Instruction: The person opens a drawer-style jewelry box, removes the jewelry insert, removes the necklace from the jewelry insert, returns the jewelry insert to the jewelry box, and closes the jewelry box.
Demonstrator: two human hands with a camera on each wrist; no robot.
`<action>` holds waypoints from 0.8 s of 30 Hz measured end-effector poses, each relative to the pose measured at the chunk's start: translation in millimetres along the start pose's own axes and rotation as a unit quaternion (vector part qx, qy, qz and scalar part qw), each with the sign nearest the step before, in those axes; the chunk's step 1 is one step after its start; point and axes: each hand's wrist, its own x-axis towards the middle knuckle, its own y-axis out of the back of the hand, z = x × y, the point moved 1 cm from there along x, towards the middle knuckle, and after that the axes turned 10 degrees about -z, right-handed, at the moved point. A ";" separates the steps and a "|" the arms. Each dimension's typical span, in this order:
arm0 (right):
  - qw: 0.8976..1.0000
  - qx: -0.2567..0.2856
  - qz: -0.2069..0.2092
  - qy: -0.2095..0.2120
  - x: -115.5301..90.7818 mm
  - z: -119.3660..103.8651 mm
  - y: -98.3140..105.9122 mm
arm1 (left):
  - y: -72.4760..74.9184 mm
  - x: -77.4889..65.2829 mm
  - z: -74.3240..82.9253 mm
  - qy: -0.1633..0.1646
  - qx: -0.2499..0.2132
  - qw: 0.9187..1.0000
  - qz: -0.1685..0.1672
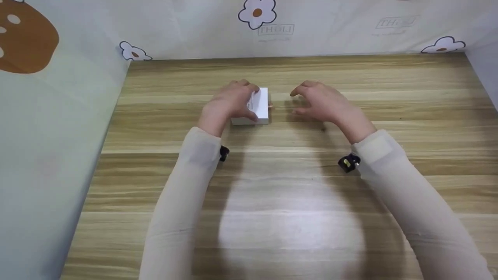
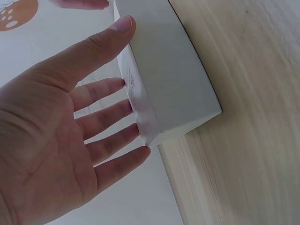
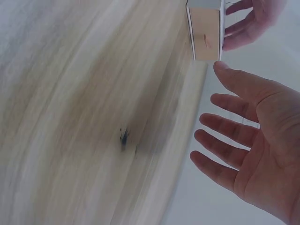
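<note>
A small white box [image 1: 262,103] with faint print on its top lies on the table. From its right side pokes a short reddish-brown tab [image 1: 271,105], and the right wrist view shows a light brown end panel [image 3: 206,35] there. My left hand [image 1: 235,99] spans the box. Its thumb [image 2: 123,24] is at the near top edge, and its extended fingertips [image 2: 133,107] meet the far edge of the top. To the right of the box, my right hand [image 1: 321,101] hovers with fingers spread and relaxed, thumb apart from them, holding nothing.
The wood-grain table [image 1: 280,175] runs back to a pale wall covering [image 1: 327,27] printed with flowers. Another pale covering [image 1: 58,128] borders the left side. A small black camera [image 1: 349,162] sits at the right wrist. A small dark mark [image 3: 124,138] shows on the tabletop.
</note>
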 end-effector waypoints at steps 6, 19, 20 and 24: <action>1.000 0.007 0.005 0.008 8.4 -8.3 -4.4 | 2.2 2.9 5.5 0.010 0.003 1.000 -0.010; 1.000 -0.014 0.010 0.013 24.1 -27.0 -8.5 | 4.0 4.4 4.5 0.005 0.001 1.000 -0.016; 1.000 -0.015 0.010 0.013 25.0 -27.9 -8.8 | 3.8 4.9 4.4 0.004 0.000 1.000 -0.015; 0.999 -0.026 0.021 0.015 27.5 -31.1 -11.7 | 3.7 5.3 5.9 0.005 -0.007 1.000 -0.014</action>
